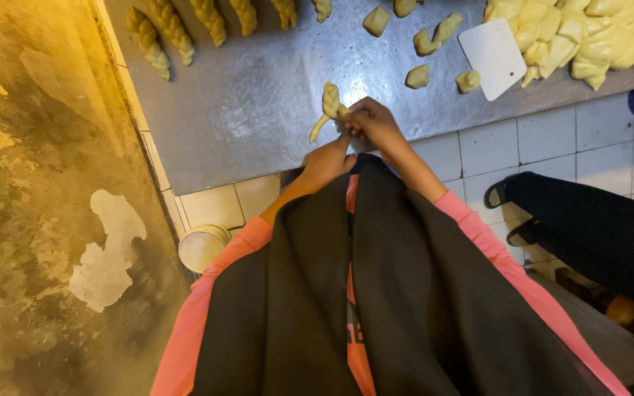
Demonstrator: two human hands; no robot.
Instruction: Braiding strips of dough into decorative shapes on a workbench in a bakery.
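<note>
Braiding dough at the worktop edge

Head view: both hands pinch one half-plaited dough strand (pixel 329 108) on the steel worktop (pixel 258 110). Left hand (pixel 326 163) grips the loose tails, right hand (pixel 370 121) closes on the braid. I'd keep tension even, like the finished braids (pixel 185 26).

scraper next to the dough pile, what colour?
White; the flat scraper lies on the metal table, clearest in the head view.

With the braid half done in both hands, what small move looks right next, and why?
Probably cross the loose strands once more: the dough braid is plaited at its top, but its lower tail hangs unplaited where the left hand and right hand pinch it. The finished braids along the metal table are plaited to their ends.
</note>
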